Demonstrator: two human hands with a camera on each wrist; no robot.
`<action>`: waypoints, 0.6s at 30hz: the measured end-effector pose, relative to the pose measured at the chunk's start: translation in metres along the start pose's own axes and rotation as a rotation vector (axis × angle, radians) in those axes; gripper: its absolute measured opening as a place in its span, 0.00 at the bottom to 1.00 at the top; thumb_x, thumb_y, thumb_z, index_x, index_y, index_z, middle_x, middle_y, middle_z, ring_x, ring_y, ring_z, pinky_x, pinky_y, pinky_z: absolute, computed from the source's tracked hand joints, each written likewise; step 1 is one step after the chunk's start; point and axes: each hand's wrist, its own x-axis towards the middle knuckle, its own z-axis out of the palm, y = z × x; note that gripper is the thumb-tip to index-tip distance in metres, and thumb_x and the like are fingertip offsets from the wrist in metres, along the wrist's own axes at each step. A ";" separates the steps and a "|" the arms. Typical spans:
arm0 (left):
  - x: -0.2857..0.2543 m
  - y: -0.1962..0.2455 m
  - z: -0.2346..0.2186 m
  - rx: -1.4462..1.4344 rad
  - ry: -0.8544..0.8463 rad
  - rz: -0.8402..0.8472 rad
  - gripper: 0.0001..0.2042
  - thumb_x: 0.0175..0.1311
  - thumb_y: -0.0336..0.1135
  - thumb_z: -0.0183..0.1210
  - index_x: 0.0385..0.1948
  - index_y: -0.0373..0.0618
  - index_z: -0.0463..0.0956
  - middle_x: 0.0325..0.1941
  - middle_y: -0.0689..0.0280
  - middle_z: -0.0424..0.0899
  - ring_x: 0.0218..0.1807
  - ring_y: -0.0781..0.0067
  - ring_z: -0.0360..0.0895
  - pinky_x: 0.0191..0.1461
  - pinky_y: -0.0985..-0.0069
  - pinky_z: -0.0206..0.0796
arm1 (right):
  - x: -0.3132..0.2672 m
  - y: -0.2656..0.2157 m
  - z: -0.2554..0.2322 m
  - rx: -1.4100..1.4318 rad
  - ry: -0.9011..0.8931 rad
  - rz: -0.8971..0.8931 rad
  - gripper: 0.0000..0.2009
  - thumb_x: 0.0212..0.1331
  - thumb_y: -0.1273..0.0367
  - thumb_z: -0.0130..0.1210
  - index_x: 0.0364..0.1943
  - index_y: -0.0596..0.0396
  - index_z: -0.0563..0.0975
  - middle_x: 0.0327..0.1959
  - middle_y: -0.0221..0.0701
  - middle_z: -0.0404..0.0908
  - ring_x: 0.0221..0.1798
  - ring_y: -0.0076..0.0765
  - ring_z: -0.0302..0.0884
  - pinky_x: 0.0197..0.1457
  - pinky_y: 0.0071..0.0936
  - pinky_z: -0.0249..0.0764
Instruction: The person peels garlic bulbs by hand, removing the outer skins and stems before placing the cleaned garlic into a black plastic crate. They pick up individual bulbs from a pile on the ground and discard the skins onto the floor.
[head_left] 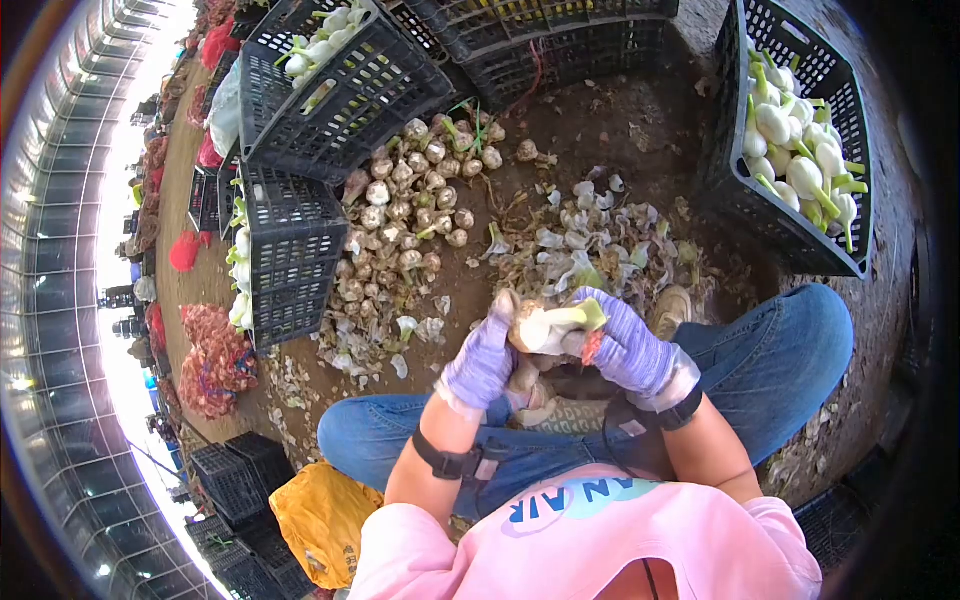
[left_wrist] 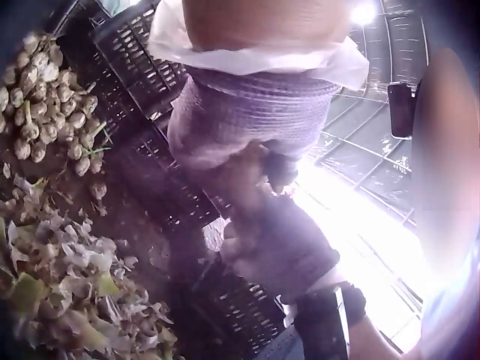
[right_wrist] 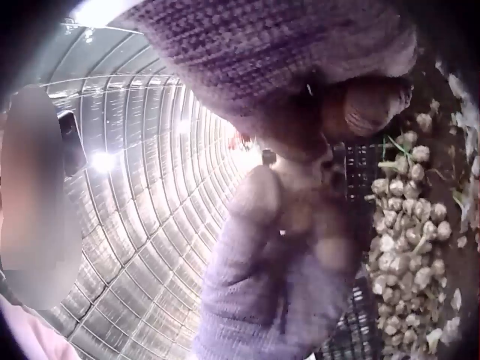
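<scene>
Garlic between two gloved hands, head view: the garlic (head_left: 538,333) lies in front of the seated person, above the shoes and between the knees, clear of the ground. Its long axis runs across the body, the rounded base toward the left grip (head_left: 480,367) and the green-tipped stem (head_left: 578,317) toward the right grip (head_left: 637,345). The left grip holds the base, with a thumb or finger raised beside it; the right grip pinches the garlic on the stem side. Both grips therefore bear on one piece, at opposite ends of its axis, and any turn or pull would seem to depend on that opposition. The right grip is the nearer to the stem, the left to the base. A small red patch shows at the right fingers; its nature cannot be told. Beyond the hands lie loose skins (head_left: 600,235), with a heap (head_left: 405,205) of brownish bulbs to the left and a crate (head_left: 762,237) of white bulbs to the right. Both wrist views are too dark and blurred to show the contact more closely
</scene>
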 end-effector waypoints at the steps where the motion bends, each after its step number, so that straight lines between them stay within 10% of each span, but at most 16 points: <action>1: 0.005 -0.001 -0.005 0.081 0.026 -0.003 0.39 0.53 0.68 0.51 0.55 0.41 0.61 0.33 0.64 0.78 0.26 0.79 0.75 0.24 0.80 0.67 | 0.007 -0.007 0.005 0.149 -0.042 0.122 0.18 0.58 0.68 0.53 0.50 0.61 0.67 0.44 0.32 0.76 0.47 0.29 0.72 0.51 0.26 0.68; 6: 0.010 -0.011 0.025 0.801 0.374 0.639 0.34 0.55 0.63 0.54 0.52 0.42 0.63 0.39 0.65 0.74 0.35 0.78 0.74 0.30 0.81 0.68 | 0.008 0.001 0.006 0.190 0.162 0.085 0.18 0.56 0.64 0.56 0.47 0.60 0.69 0.42 0.33 0.76 0.43 0.30 0.73 0.47 0.25 0.69; 8: -0.008 0.002 0.027 0.162 0.189 0.217 0.29 0.56 0.58 0.56 0.52 0.47 0.64 0.41 0.64 0.76 0.39 0.73 0.76 0.33 0.81 0.71 | 0.004 -0.016 0.003 1.033 -0.103 0.241 0.20 0.53 0.58 0.57 0.44 0.59 0.72 0.40 0.35 0.77 0.40 0.33 0.74 0.44 0.26 0.69; 12: -0.004 0.003 0.031 0.012 0.120 0.309 0.33 0.49 0.56 0.63 0.52 0.44 0.65 0.42 0.64 0.77 0.40 0.71 0.77 0.37 0.79 0.72 | 0.011 -0.031 0.011 1.014 0.124 0.310 0.20 0.53 0.58 0.54 0.42 0.60 0.74 0.38 0.37 0.77 0.39 0.34 0.75 0.41 0.27 0.70; 18: -0.009 0.020 0.026 0.192 0.077 0.324 0.36 0.44 0.51 0.68 0.53 0.38 0.66 0.43 0.60 0.77 0.41 0.67 0.77 0.41 0.75 0.72 | 0.009 -0.021 0.009 1.123 -0.108 0.175 0.20 0.53 0.63 0.53 0.45 0.66 0.72 0.41 0.40 0.77 0.37 0.35 0.76 0.39 0.28 0.73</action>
